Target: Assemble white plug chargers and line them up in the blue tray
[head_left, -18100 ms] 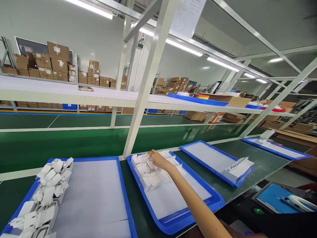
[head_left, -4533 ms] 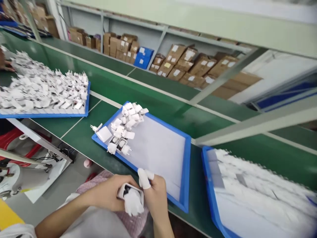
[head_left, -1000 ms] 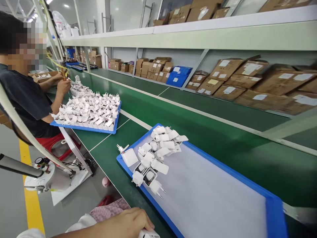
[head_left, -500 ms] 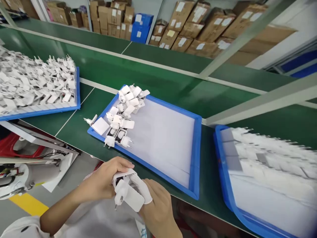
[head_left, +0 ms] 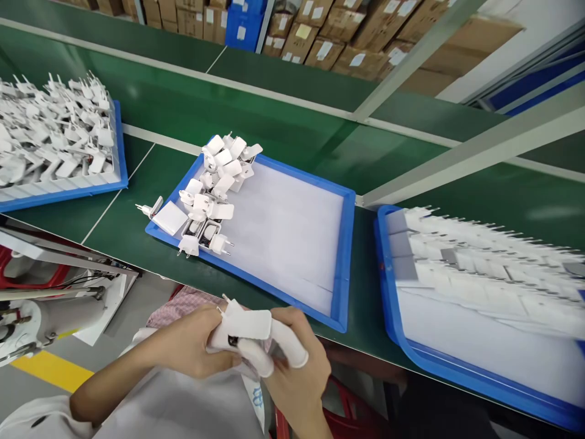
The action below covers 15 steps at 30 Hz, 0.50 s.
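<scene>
Sitting pinched in the left grip (head_left: 198, 341), the white plug casing (head_left: 221, 339) touches the right grip (head_left: 300, 369), whose hold is unclear.

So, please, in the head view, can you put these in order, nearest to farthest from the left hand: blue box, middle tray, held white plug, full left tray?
From the left hand:
1. Held white plug: in its grasp.
2. Middle tray: just ahead.
3. Full left tray: ahead, farther left.
4. Blue box: at the back, among cartons.
</scene>
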Tool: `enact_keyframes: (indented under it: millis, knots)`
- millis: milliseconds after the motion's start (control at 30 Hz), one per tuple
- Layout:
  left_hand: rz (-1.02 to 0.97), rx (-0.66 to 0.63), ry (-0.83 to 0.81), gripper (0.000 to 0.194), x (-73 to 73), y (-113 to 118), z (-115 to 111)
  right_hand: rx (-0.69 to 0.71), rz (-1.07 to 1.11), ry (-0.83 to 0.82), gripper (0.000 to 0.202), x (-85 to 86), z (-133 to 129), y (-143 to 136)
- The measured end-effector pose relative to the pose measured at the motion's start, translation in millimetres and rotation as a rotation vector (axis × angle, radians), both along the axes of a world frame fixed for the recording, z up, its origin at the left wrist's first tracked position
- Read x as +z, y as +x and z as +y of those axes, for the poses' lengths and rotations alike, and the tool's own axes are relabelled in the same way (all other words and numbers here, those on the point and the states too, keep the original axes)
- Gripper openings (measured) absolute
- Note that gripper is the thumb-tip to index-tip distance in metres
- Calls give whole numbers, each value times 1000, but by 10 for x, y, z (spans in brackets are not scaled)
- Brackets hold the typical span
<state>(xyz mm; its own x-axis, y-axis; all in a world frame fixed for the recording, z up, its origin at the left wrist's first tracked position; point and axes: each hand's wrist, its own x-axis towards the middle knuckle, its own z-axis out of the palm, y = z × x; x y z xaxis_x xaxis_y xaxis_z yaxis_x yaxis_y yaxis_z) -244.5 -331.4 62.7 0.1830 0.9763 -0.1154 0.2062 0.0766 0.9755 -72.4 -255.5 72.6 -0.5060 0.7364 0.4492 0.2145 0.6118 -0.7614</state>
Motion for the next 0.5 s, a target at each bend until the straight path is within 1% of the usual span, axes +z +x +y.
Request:
enact_keyframes:
  millis: [33, 67, 133, 167, 200, 233, 300, 367, 400, 433, 500]
  knots:
    - [-116, -44, -43, 20, -22, -2, -9, -17, 29, -60, 11, -12, 22, 9]
    - [-259, -89, -99, 24, -48, -14, -16, -32, 63, -120, 13, -27, 46, 21]
    - [-525, -163, -206, 38, -93, -56, -15, -34, 122, -240, 25, -60, 91, 51]
    - [-608, -194, -240, 43, -107, -79, -6, -15, 138, -292, 31, -71, 111, 67]
    - [-650, -221, -254, 46, -113, -100, 9, 26, 141, -330, 32, -76, 129, 82]
    - [-651, -245, -255, 47, -112, -115, 28, 86, 130, -347, 28, -76, 144, 93]
    - [-587, -298, -242, 46, -104, -126, 72, 214, 80, -341, 18, -69, 166, 103]
    - [-533, -344, -248, 44, -109, -105, 116, 282, 60, -308, 17, -75, 180, 103]
    - [-528, -351, -250, 45, -123, -86, 133, 270, 65, -297, 17, -88, 185, 105]
    - [-549, -343, -249, 48, -145, -61, 146, 228, 78, -296, 16, -109, 190, 111]
    - [-664, -301, -277, 60, -198, -7, 151, 75, 117, -315, 11, -161, 195, 145]
